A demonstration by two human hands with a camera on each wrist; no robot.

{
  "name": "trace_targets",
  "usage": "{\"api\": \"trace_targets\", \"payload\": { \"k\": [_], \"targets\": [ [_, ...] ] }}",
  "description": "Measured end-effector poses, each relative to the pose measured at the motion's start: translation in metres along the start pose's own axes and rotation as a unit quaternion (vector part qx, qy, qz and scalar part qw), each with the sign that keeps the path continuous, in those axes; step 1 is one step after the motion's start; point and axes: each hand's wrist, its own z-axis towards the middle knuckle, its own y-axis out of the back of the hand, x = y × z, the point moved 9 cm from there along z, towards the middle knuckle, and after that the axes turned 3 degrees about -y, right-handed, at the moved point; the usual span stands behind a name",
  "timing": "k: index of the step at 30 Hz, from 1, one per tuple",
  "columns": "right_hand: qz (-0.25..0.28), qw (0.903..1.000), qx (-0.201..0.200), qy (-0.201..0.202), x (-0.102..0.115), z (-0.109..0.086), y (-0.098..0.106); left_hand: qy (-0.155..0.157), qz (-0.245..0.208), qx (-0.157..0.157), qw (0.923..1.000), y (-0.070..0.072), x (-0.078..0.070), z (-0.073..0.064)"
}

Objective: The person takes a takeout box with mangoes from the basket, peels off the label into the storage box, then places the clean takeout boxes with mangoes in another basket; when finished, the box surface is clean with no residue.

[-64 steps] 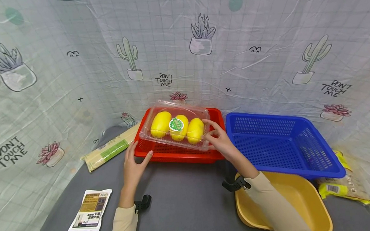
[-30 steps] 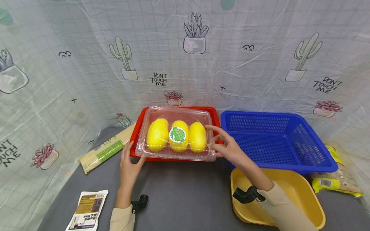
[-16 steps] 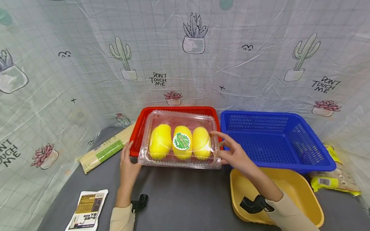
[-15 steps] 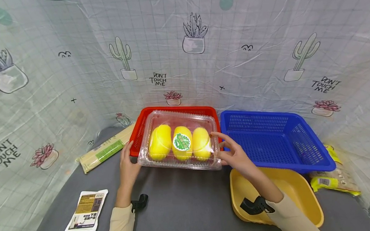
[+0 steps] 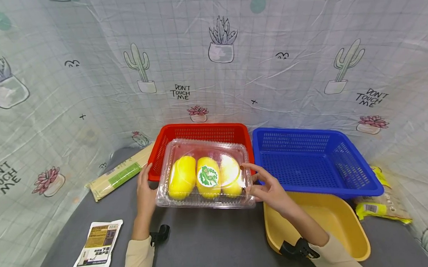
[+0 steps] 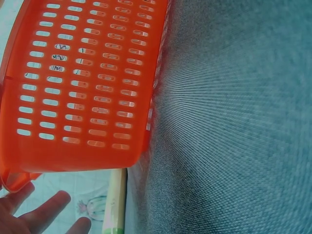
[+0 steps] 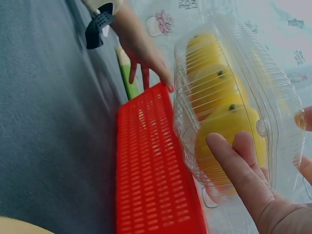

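Brought clear rectangular plastic box [image 5: 209, 205] of oval yellow fruits [image 5: 203, 163] out over near rim of red perforated plastic basket [image 5: 207, 131], apparently removing it, pinched in right hand [image 5: 274, 193], with left hand [image 5: 145, 196] spread-fingered at left rim.

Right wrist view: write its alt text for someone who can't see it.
The right hand grips a clear plastic box of yellow fruit. Left of it in this sideways picture, a slotted red basket stands on a gray surface, with the left hand outstretched by the basket's far corner.
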Motion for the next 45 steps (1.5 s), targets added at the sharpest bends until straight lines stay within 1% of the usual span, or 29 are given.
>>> {"api": "trace_targets", "payload": {
  "k": [7, 10, 15, 17, 22, 26, 29, 31, 35, 40, 42, 45],
  "targets": [
    [0.012, 0.9999, 0.011, -0.001, -0.004, -0.01, -0.007, -0.004, -0.004, -0.005, 1.0, 0.002, -0.007, -0.001],
    [0.021, 0.9995, 0.02, 0.011, -0.004, -0.015, -0.012, 0.001, -0.003, -0.002, 1.0, 0.002, -0.007, -0.002],
    [0.051, 0.9967, 0.041, 0.048, -0.002, -0.022, -0.02, 0.007, 0.001, 0.003, 1.0, 0.001, -0.005, -0.002],
    [0.059, 0.9957, 0.043, 0.057, -0.003, -0.025, -0.022, 0.004, -0.004, 0.001, 1.0, 0.001, -0.004, -0.001],
    [0.079, 0.9942, 0.042, 0.061, -0.009, -0.032, -0.028, -0.021, -0.016, -0.013, 0.9996, 0.002, -0.005, 0.0],
    [0.102, 0.9915, 0.051, 0.063, -0.013, -0.039, -0.034, -0.03, -0.011, -0.02, 0.9993, 0.002, -0.003, 0.0],
    [0.116, 0.9898, 0.057, 0.059, -0.015, -0.043, -0.037, -0.028, -0.007, -0.017, 0.9994, 0.001, 0.0, -0.001],
    [0.124, 0.9891, 0.059, 0.053, -0.017, -0.046, -0.038, -0.025, -0.012, -0.015, 0.9995, 0.0, 0.001, -0.001],
    [0.133, 0.9881, 0.064, 0.042, -0.023, -0.05, -0.04, -0.019, -0.019, -0.011, 0.9996, 0.0, -0.002, -0.002],
    [0.132, 0.9882, 0.07, 0.034, -0.033, -0.055, -0.041, -0.021, -0.002, -0.02, 0.9996, 0.001, -0.006, -0.002],
    [0.133, 0.9874, 0.075, 0.042, -0.035, -0.057, -0.042, -0.014, 0.003, -0.021, 0.9997, 0.001, -0.005, -0.002],
    [0.15, 0.983, 0.087, 0.059, -0.036, -0.059, -0.044, 0.001, 0.004, -0.017, 0.9998, -0.001, -0.003, -0.001]
  ]
}}
